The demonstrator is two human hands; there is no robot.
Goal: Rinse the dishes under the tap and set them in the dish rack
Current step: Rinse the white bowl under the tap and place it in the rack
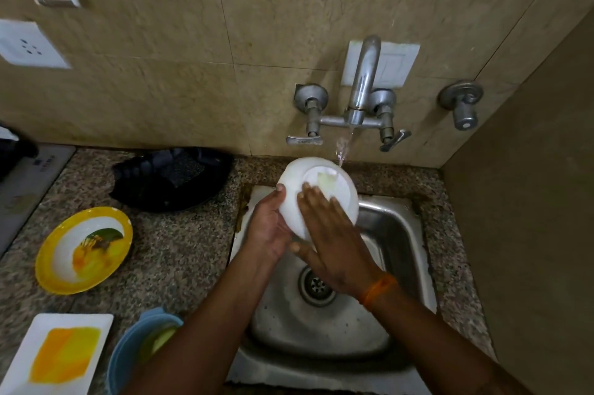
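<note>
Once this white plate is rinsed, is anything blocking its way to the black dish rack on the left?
Nothing visible does. The white plate, held by the left hand over the sink, has bare counter between it and the black dish rack up-left.

The bowl (321,189) was white w/ a pale green smear. A plate (84,250) had a yellow rim, the square plate (58,353) was white w/ yellow-orange stain, the wristband (377,290) orange, the counter (180,253) speckled brown-grey.

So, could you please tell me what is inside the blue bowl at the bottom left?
The blue bowl holds a pale yellow-green smear or residue. The left forearm covers much of its right side, so the remaining contents cannot be seen.
</note>
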